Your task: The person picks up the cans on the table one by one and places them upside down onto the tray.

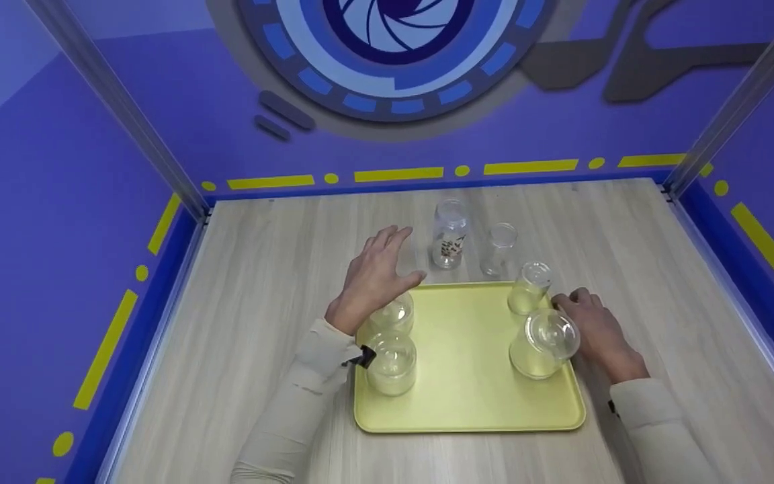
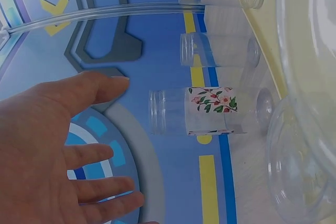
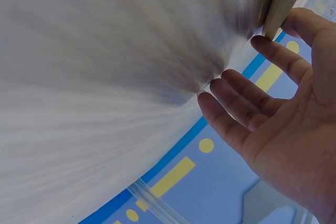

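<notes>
My left hand [image 1: 377, 272] hangs with fingers spread above the left side of a yellow tray [image 1: 467, 403], holding nothing. Under its wrist stand two clear glass jars, the rear one [image 1: 397, 319] partly covered and the front one [image 1: 392, 366] near the sleeve. At the tray's right edge is my right hand [image 1: 595, 329]; its thumb and index finger pinch the rim [image 3: 286, 6], while the other fingertips reach down at the tabletop. Beside that hand, a wide clear jar [image 1: 541, 349] and a smaller clear glass [image 1: 529, 289] stand on the tray.
Behind the tray, a clear bottle with a floral print [image 1: 449, 235] and a plain slim glass bottle [image 1: 499, 249] stand upright on the wooden table [image 1: 259, 269]. Blue printed walls [image 1: 387, 151] enclose the table at the back and sides.
</notes>
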Action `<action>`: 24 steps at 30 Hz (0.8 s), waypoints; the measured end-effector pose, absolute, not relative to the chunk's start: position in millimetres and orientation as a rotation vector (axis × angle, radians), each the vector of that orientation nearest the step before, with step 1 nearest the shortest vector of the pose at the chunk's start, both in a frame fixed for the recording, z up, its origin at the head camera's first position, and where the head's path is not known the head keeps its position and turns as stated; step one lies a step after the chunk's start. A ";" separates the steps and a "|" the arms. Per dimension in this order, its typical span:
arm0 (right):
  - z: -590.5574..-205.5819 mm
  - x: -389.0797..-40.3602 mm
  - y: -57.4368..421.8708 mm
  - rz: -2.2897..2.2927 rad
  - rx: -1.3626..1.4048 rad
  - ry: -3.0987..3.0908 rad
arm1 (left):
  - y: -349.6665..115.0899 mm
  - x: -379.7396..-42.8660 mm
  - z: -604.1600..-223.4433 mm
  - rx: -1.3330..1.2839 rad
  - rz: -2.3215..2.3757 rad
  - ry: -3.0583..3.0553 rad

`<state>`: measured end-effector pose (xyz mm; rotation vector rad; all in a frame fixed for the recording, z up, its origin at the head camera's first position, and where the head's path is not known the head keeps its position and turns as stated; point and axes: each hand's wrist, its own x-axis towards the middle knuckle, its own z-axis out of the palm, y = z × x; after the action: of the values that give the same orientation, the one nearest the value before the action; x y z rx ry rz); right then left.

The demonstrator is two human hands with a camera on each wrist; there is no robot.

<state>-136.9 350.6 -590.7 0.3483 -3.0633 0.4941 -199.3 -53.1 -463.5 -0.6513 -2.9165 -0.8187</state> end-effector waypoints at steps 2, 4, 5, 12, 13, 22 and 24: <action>-591.1 -136.7 350.5 0.503 0.351 -3.053 | -52.0 -201.6 -462.1 -0.657 -0.816 -2.915; -591.6 -136.5 350.6 0.509 0.353 -3.042 | -51.0 -203.5 -461.0 -0.665 -0.811 -2.910; -592.0 -136.5 350.7 0.512 0.355 -3.038 | -50.4 -204.3 -460.3 -0.668 -0.808 -2.908; -590.8 -137.5 351.3 0.505 0.345 -3.046 | -44.8 -211.9 -456.5 -0.671 -0.784 -2.910; -590.9 -137.7 351.3 0.505 0.344 -3.046 | -43.9 -213.2 -455.9 -0.671 -0.780 -2.912; -592.2 -137.8 351.0 0.496 0.345 -3.053 | -34.7 -223.6 -447.5 -0.684 -0.743 -2.927; -592.6 -136.9 350.9 0.498 0.344 -3.051 | -32.3 -226.6 -446.1 -0.692 -0.731 -2.923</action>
<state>-136.9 350.9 -592.6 0.3443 -3.0509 0.4979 -226.6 -32.3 -446.1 -0.6922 -2.9235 -0.7308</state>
